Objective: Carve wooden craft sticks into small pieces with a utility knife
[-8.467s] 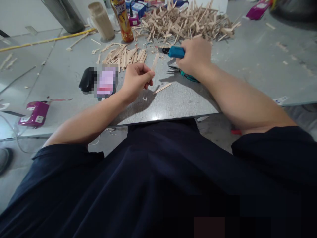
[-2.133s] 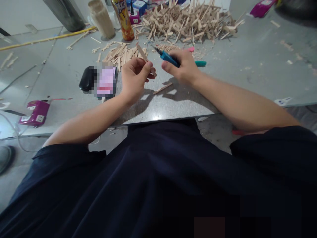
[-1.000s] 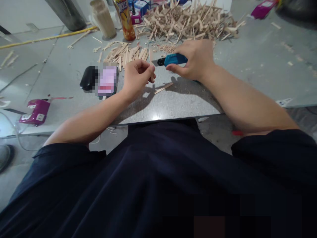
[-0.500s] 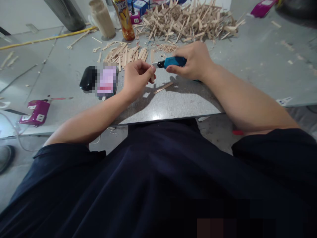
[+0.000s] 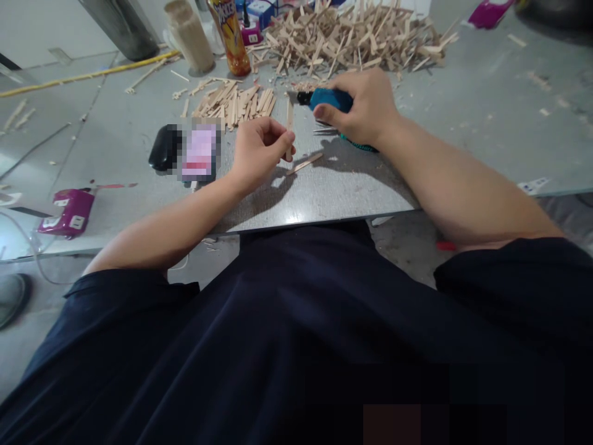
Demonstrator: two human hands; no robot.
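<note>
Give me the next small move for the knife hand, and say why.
Probably a light stroke along the far end of the wooden stick, away from the left hand: that hand pinches its near part, and the knife in the right hand has its blade by the far end. Whether they touch, I cannot tell.

Grey tabletop (image 5: pixel 472 105) before a pale wall (image 5: pixel 28 34), grey floor (image 5: pixel 396 238) below, glare (image 5: pixel 12 233) at far left.
</note>
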